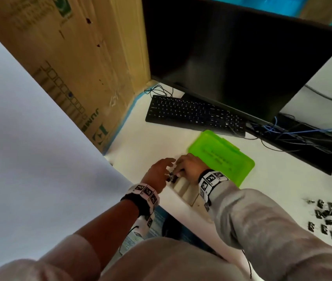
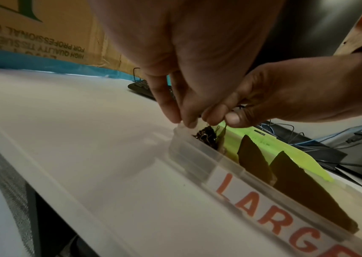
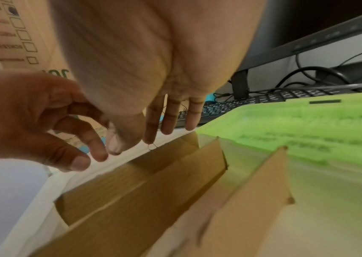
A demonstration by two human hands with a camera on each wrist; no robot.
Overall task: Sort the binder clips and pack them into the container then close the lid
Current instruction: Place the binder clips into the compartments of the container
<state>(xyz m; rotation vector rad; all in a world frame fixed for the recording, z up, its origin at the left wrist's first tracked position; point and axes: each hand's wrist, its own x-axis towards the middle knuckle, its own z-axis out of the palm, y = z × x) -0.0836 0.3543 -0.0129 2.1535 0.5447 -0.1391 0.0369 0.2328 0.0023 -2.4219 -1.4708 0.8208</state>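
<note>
Two hands: both over the far end compartment of the container (image 2: 200,167), so the clips drop into the right section;
Right hand (image 1: 187,166): thumb and fingers pinching together on a thin wire handle; the clip body I cannot make out;
Left hand (image 1: 159,172): fingers spread and loosely bent just beside the right, holding nothing, ready to help;
Binder clips (image 2: 206,136): small dark heap inside that end compartment;
Loose clips (image 1: 327,219): well apart from the container, unsorted;
Lid (image 1: 222,157): green, open, behind the container;
Dividers (image 3: 153,184): cardboard, separating sizes;
Hidden: label cut off after "LARGE"; other compartments' contents unclear.
</note>
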